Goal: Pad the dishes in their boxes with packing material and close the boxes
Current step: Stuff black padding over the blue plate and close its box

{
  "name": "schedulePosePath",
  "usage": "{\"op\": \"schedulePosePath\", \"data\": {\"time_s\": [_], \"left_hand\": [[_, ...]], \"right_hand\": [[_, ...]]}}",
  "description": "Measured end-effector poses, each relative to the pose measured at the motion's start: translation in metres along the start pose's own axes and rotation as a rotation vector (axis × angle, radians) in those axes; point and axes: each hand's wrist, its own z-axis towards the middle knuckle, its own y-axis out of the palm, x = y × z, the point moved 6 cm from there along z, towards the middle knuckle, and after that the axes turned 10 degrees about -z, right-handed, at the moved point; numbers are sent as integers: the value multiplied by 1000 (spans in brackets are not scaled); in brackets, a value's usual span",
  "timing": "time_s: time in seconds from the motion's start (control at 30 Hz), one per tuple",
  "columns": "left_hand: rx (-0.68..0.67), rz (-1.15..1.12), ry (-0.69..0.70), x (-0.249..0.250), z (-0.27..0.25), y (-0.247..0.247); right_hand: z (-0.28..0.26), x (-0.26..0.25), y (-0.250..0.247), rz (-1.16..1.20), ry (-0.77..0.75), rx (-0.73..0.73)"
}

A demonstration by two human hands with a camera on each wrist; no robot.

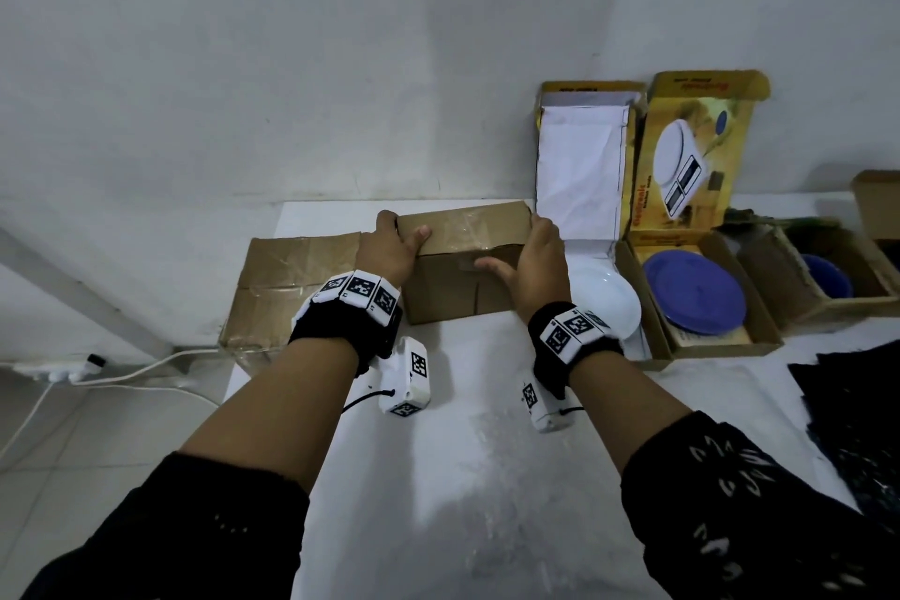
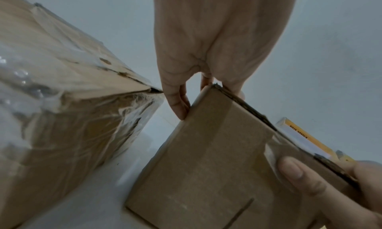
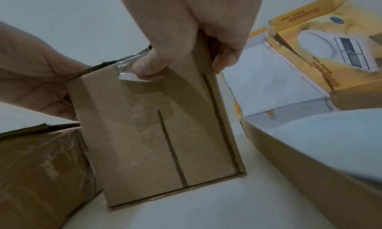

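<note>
between the two hands, at the back of the white surface [image 1: 438, 477], stands a small closed brown cardboard box [image 1: 462, 268]. the left hand [image 1: 389, 249] holds its left end, thumb on top; the right hand [image 1: 538, 253] holds its right end, thumb on the front face. i judge this box is finished and is being placed beside the tape-wrapped brown box [image 1: 287, 287] on its left. the next move calls for padding the open boxes on the right: a white plate [image 1: 609, 302] and a blue round plate [image 1: 696, 292] lie uncovered. only the right wrist view shows loose clear tape [image 3: 132, 75] under the thumb. only the head view shows the blue plate.
</note>
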Motion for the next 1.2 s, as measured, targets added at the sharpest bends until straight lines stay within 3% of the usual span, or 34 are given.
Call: {"op": "schedulePosePath", "data": {"time_s": [0.1, 0.2, 0.3, 0.7, 0.83, 0.93, 1.0, 1.2], "left_hand": [[4, -4, 4, -1, -1, 0], [11, -9, 6, -2, -2, 0], [28, 1, 2, -3, -3, 0], [55, 31, 101, 7, -40, -3], [26, 0, 127, -3, -61, -1], [15, 11, 152, -12, -81, 0], [3, 78, 180, -15, -93, 3], [-7, 208, 168, -28, -101, 15]], "right_hand": [[1, -1, -6, -101, -26, -87], [2, -9, -5, -112, 55, -156], [0, -13, 0, -69, 128, -83], [-27, 3, -6, 23, 92, 21], [-47, 15, -14, 35, 38, -46], [-60, 29, -23, 264, -3, -221], [-67, 34, -27, 253, -25, -320], [-76, 31, -4, 105, 23, -292]]}}
